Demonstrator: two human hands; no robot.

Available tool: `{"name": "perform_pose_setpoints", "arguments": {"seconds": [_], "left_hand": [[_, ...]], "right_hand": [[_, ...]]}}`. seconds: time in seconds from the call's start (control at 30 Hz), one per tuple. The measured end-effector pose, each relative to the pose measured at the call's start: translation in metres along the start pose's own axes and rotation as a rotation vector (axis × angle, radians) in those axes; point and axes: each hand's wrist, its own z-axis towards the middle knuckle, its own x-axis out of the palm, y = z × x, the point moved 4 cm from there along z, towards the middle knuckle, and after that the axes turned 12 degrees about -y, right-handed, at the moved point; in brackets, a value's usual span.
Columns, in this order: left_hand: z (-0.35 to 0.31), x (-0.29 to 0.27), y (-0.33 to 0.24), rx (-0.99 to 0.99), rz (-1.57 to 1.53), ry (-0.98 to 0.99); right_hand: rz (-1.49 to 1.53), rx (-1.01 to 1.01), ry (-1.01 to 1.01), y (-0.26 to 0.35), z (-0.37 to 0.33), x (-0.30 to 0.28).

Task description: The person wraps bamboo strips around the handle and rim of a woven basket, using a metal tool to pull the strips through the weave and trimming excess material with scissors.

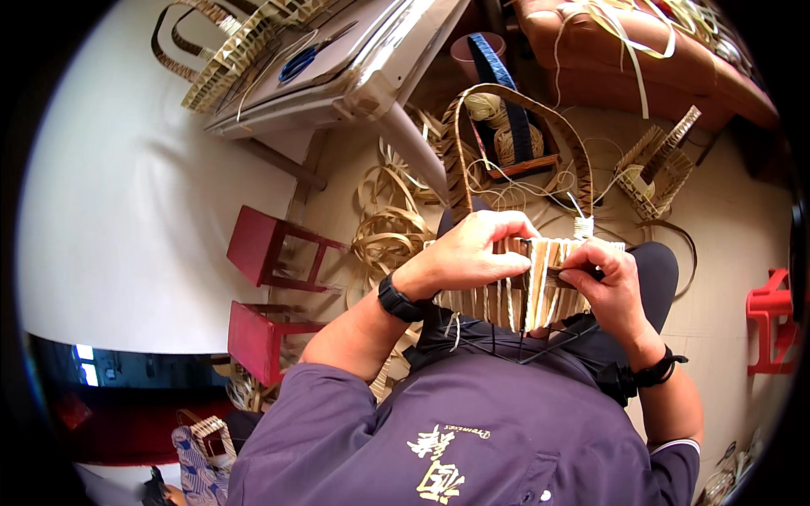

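Your left hand (pixel 472 253) pinches the upright strips of the half-woven straw basket (pixel 527 282) on your lap; your right hand (pixel 603 282) grips its right side, fingers closed, beneath the looping handle (pixel 472 126).

Both hands, left hand (pixel 468 253) and right hand (pixel 603 282), pinch strips of a half-woven basket (pixel 527 291) on the lap.

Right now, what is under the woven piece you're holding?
Under the woven basket piece are dark trousers and a thin black wire frame. The left hand and right hand cover its upper edge; anything beneath its middle is hidden.
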Motion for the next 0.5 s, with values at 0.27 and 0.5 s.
{"name": "perform_pose_setpoints", "arguments": {"seconds": [0.27,0.5], "left_hand": [[-0.012,-0.011,0.013,-0.037,-0.013,0.082],[-0.007,-0.010,0.006,-0.014,0.077,0.065]], "right_hand": [[0.159,0.038,0.109,-0.005,-0.001,0.021],[0.129,-0.002,0.067,-0.001,-0.001,0.026]]}}
